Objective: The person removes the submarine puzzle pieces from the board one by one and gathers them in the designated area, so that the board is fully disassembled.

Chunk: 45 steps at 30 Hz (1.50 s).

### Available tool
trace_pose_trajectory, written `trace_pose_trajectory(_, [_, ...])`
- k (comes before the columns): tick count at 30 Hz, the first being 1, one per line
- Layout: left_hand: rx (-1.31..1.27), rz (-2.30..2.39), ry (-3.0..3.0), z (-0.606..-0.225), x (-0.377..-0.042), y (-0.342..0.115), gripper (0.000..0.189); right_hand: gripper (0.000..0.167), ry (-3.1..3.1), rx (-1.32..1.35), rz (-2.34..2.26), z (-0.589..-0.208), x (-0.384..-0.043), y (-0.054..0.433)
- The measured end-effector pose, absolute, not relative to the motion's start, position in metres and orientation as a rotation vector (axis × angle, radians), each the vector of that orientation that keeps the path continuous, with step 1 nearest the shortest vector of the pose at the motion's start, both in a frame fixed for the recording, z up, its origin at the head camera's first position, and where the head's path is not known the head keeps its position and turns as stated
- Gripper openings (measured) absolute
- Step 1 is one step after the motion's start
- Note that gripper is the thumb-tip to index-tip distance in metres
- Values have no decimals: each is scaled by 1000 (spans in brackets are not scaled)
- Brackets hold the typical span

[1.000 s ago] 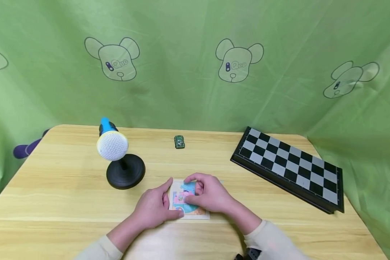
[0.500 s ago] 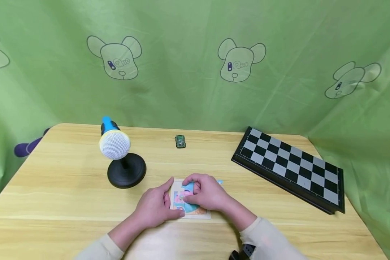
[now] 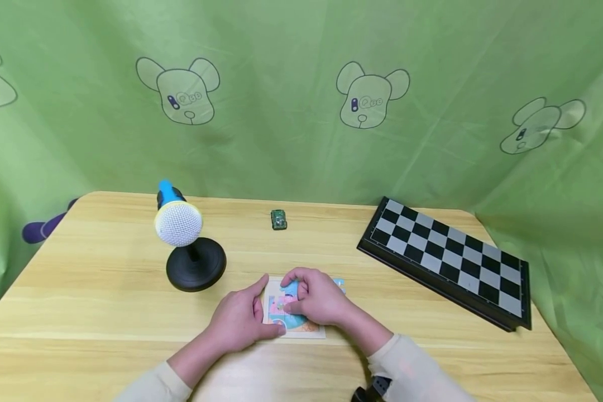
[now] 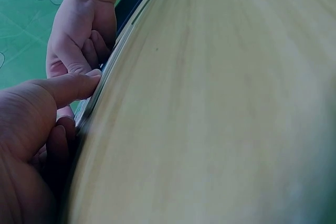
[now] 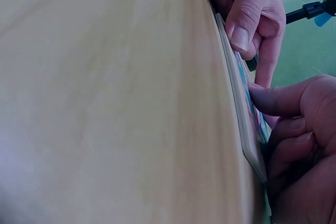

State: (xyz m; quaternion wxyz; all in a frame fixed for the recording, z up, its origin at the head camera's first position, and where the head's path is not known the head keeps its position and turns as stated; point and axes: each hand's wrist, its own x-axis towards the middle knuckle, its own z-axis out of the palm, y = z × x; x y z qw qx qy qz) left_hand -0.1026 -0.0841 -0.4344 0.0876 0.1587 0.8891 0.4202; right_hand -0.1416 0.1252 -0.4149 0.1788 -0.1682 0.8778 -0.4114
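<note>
The bare right hand [image 3: 319,297], its cream fabric sleeve [image 3: 412,368] and black wrist strap [image 3: 380,386] sit slightly farther toward nine o'clock than a second ago, revealing more of a small light-blue piece [image 3: 339,283] at the hand's two o'clock.

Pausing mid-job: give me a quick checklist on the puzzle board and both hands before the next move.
1. Puzzle board lying flat on the table: ok.
2. Left hand holding the board's left side: ok.
3. Right hand at the picture, thumb touching it: ok.
4. Picture beneath the right hand fully fitted: cannot tell, the hand covers it.
5. Blue piece inside the board: not ok, it shows beyond the right edge.
6. Microphone and chessboard clear of both hands: ok.
</note>
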Motion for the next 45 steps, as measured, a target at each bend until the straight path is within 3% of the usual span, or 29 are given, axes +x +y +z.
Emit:
trace_pose_trajectory(15, [454,1245,2654,-435,-101,-83,102,33,2540,-506,-1243,-418,-134,128])
trace_pose_trajectory(24, [440,1252,2647,-435,-102,-83,103,45,2590,-420,-1185,-401,-133,138])
trace_pose_trajectory(31, [454,1255,2651,-436,-102,-82,103,32,2565,-402,-1098,-405,-137,143])
trace_pose_trajectory(45, [455,1253,2665,-437,-102,-83,104,26,2566,-409,-1078,-408,-139,138])
